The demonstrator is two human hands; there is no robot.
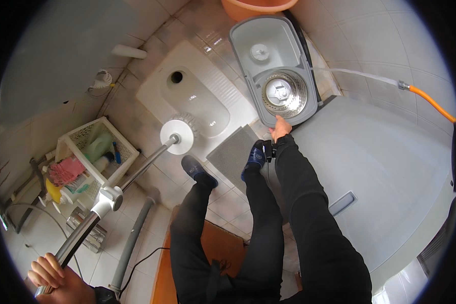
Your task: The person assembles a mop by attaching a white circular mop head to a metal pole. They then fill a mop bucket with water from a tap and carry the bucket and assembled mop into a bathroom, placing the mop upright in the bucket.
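A spin mop (144,164) slants across the left side. My left hand (58,278) is closed round the end of its metal handle. Its round white head (177,136), with a pale fringe, rests over the near edge of the squat toilet (207,116). My right hand (280,129) grips the near rim of a grey mop bucket (248,83), thumb side up; the fingers under the rim are partly hidden. Inside the bucket are a perforated metal spin basket (301,93) and a deeper basin with a white round fitting (260,52).
An orange hose (435,104) with a metal end stands at right; a pale streak runs from it toward the bucket. A white crate (99,172) of cleaning items stands left. Also here: an orange basin (258,7), grey mat (233,152), large grey panel (375,167), my slippered feet.
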